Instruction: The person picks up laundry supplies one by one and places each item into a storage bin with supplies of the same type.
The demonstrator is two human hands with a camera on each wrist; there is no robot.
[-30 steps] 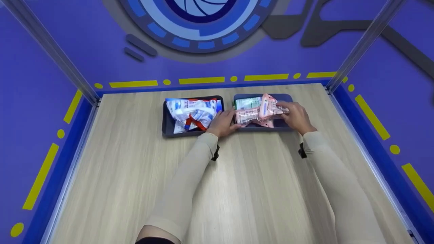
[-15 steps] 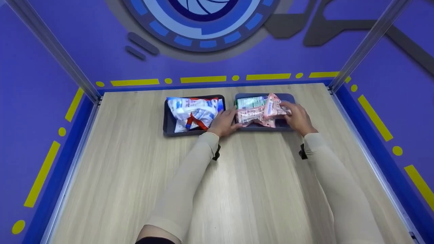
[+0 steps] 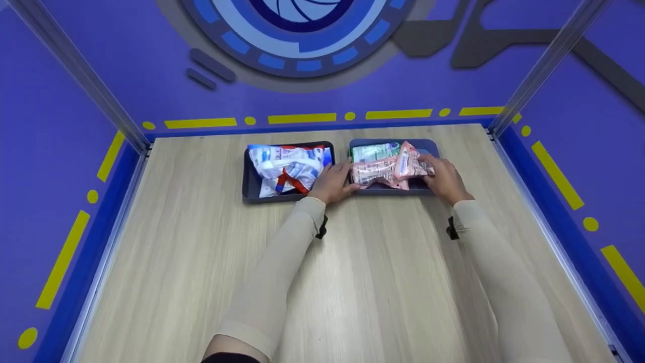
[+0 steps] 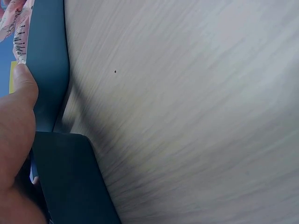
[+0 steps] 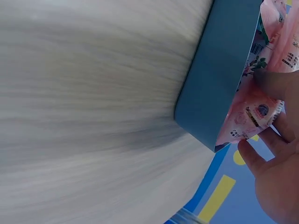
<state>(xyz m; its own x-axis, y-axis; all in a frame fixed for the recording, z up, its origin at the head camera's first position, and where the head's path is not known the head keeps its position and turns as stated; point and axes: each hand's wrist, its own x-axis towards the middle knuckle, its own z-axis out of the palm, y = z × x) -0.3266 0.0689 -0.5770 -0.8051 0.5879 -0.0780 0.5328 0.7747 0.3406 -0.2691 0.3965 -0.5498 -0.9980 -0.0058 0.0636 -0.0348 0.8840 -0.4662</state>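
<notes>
In the head view, my right hand [image 3: 446, 180] pinches the end of a pink printed plastic packet [image 3: 410, 161] over the right half of a dark grey-blue tray [image 3: 431, 145]. In the right wrist view, its thumb and fingers lie on either side of the pink packaging [image 5: 257, 112], inside the tray wall [image 5: 219, 74]. A second pink packet [image 3: 372, 171] lies to the left, in front of a green and white packet [image 3: 375, 151]. My left hand [image 3: 330, 184] rests at the same tray's left side, fingers extended, its thumb [image 4: 24, 84] over the front rim.
Close on the left stands a second dark tray [image 3: 252, 191], heaped with white, blue and red packets [image 3: 287, 164]. Both trays sit at the back of the wood-grain table [image 3: 322, 282]. Blue panels [image 3: 282, 101] with metal posts enclose the back and sides.
My right hand has lowered slightly, and the pink packet it holds has tipped down further into the tray. My left hand stays in place.
</notes>
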